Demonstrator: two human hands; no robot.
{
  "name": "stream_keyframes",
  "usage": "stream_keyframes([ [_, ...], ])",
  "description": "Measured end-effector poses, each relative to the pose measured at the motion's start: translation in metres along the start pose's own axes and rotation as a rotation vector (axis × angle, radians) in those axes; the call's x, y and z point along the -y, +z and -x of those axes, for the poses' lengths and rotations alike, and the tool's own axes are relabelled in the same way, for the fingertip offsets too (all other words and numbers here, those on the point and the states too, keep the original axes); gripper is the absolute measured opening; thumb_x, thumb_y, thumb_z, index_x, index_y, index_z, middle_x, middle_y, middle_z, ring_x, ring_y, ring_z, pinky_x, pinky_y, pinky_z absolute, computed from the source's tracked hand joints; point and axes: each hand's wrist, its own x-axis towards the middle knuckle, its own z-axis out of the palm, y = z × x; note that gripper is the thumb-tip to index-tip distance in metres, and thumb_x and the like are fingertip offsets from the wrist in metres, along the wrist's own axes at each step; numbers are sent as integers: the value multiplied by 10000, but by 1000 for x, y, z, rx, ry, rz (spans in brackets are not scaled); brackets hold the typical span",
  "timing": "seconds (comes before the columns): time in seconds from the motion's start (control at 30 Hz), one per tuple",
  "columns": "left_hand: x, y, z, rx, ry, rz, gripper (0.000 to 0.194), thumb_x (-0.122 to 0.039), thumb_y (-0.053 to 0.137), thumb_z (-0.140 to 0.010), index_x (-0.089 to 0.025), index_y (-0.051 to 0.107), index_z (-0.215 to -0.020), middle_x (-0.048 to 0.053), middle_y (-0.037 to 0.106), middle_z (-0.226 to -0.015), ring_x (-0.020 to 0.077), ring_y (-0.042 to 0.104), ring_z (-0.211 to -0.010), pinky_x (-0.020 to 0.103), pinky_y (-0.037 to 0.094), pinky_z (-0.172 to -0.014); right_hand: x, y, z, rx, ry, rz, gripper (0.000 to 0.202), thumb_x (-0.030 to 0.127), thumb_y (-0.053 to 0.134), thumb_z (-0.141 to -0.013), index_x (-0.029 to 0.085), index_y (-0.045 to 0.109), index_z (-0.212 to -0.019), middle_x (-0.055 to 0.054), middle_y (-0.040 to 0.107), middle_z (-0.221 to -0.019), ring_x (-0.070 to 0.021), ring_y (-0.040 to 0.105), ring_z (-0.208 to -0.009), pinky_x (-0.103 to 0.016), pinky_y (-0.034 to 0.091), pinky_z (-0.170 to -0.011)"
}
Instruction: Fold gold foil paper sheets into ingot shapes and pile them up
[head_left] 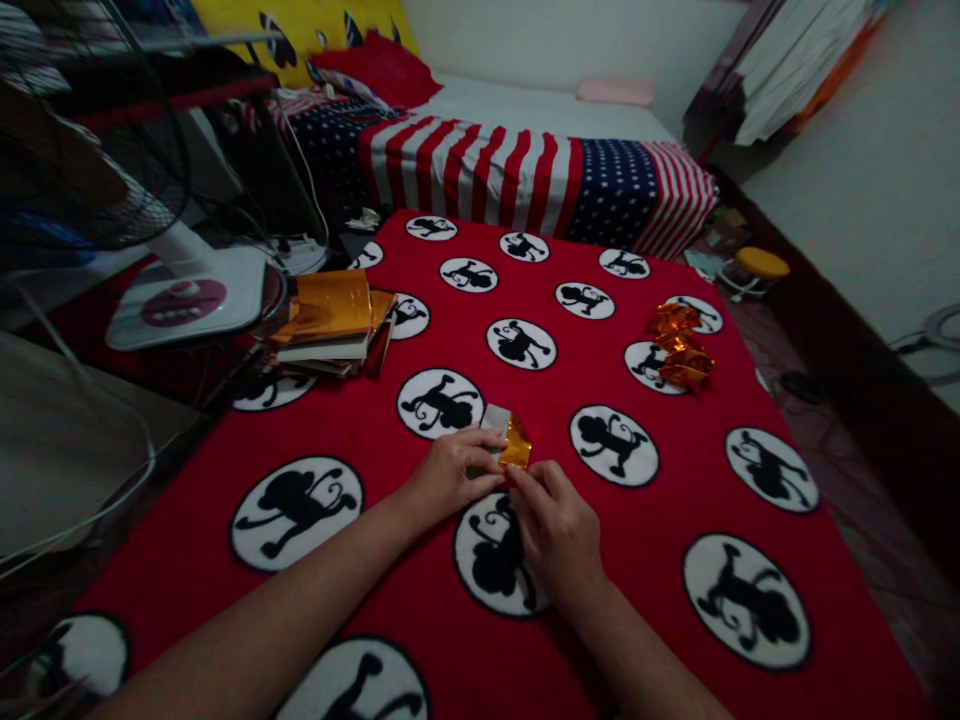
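A small piece of gold foil paper (pixel 517 446), partly folded, lies on the red monkey-print cloth at the middle of the view. Its pale back side shows at the upper left. My left hand (pixel 454 467) grips the paper's left edge between thumb and fingers. At the lower corner my right hand (pixel 559 520) pinches the same paper, its fingertips close to my left thumb. The underside of the paper is hidden.
A stack of gold paper sheets (pixel 330 315) sits at the left edge of the cloth (pixel 525 620). Folded shiny gold pieces (pixel 682 350) lie on the right. A fan base (pixel 187 300) stands at left; a striped bed (pixel 465 165) is behind, a yellow stool (pixel 761 263) at right.
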Motion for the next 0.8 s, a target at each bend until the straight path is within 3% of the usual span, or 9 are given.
stream_keyframes([
  [0.17, 2, 1, 1, -8, -7, -1, 40, -182, 724, -755, -203, 758, -760, 70, 729, -1070, 224, 649, -1095, 397, 462, -1024, -3, -3, 14, 83, -8, 249, 368, 160, 484, -916, 206, 597, -1263, -75, 557, -884, -199, 501, -805, -308, 399, -681],
  [0.33, 0, 1, 0, 2, -15, 7, 47, -172, 721, -752, -199, 758, -745, 75, 729, -1067, 226, 657, -1078, 408, 458, -1029, -15, -15, 13, 93, 65, 239, 343, 186, 503, -910, 234, 629, -1225, -60, 533, -872, -184, 497, -783, -299, 394, -689],
  [0.53, -1, 0, 0, 3, -26, 19, 61, -162, 721, -751, -202, 764, -766, 75, 725, -1067, 218, 646, -1092, 386, 473, -1012, -2, -6, 9, 96, 28, 226, 403, 255, 502, -928, 252, 553, -1328, -64, 532, -895, -190, 486, -787, -307, 375, -684],
  [0.67, -2, -1, 1, -1, -20, 19, 66, -157, 715, -753, -201, 761, -765, 73, 726, -1062, 218, 646, -1091, 384, 482, -998, -2, -9, 4, 94, 45, 239, 342, 264, 533, -910, 323, 621, -1235, -42, 528, -850, -190, 490, -782, -305, 357, -674],
  [0.8, -2, -1, 1, -3, -25, 13, 64, -164, 704, -763, -203, 754, -753, 69, 724, -1068, 218, 642, -1099, 388, 477, -1004, -14, -13, -6, -45, 136, 54, 253, 267, 461, -948, 221, 706, -987, -38, 527, -834, -158, 521, -753, -280, 397, -676],
])
